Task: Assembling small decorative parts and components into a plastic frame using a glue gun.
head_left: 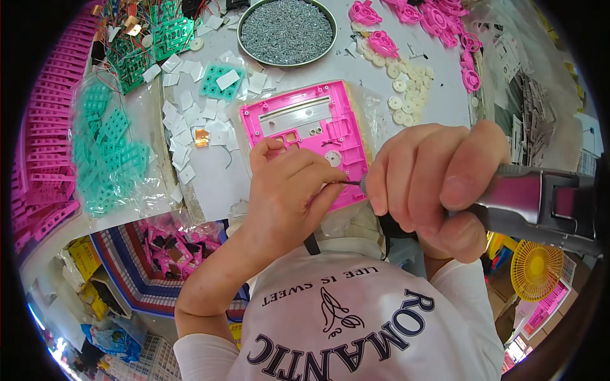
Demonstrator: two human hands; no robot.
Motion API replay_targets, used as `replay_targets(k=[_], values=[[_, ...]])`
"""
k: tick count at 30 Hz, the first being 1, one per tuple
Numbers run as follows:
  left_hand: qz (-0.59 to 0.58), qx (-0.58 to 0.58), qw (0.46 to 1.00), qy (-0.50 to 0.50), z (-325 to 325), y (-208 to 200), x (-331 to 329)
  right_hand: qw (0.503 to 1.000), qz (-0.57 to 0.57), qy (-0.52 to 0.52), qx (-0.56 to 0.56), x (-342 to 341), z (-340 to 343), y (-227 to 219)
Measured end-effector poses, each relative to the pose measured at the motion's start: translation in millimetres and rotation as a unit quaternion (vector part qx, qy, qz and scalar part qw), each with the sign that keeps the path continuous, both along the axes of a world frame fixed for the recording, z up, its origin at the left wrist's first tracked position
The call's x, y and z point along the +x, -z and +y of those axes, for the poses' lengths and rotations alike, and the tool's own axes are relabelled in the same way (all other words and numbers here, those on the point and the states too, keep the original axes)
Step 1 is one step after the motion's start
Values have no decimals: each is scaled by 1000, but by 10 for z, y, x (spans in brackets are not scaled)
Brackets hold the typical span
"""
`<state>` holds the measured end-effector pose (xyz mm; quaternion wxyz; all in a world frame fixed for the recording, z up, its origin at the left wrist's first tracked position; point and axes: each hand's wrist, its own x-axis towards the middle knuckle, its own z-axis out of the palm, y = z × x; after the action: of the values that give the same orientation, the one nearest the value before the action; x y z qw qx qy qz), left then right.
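Observation:
A pink plastic housing [357,143] lies open on a padded work surface, with a silver strip [295,115] and a white round wheel [332,157] inside it. My right hand [432,184] wraps round a grey and pink electric screwdriver [530,206], which lies sideways with its bit pointing left. Over the housing's lower left part is my left hand [289,184]. Its thumb and forefinger pinch together at the tip of the screwdriver's bit [348,183]. Whatever small thing may be between those fingertips is hidden.
Beyond the housing stands a round tin of screws [287,32]. White paper pieces [184,114], teal rubber keypads [105,146] and green circuit boards [136,57] lie left. White wheels [403,95] and pink parts [435,22] lie right. A yellow fan [537,270] is lower right.

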<state>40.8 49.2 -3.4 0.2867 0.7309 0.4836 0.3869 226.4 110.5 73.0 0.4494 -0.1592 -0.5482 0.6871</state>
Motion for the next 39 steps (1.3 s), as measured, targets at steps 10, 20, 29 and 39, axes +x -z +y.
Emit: replay_targets(k=[10, 20, 29, 39], values=[[73, -7, 997, -8, 109, -18, -21, 997, -39, 67, 2, -54, -40, 128], [159, 38, 987, -1, 99, 101, -43, 983, -169, 31, 67, -2, 17, 433], [184, 42, 982, 12, 119, 115, -36, 982, -155, 7, 105, -24, 43, 508], [288, 44, 939, -182, 80, -254, -1500, 991, -17, 69, 116, 341, 551, 21]])
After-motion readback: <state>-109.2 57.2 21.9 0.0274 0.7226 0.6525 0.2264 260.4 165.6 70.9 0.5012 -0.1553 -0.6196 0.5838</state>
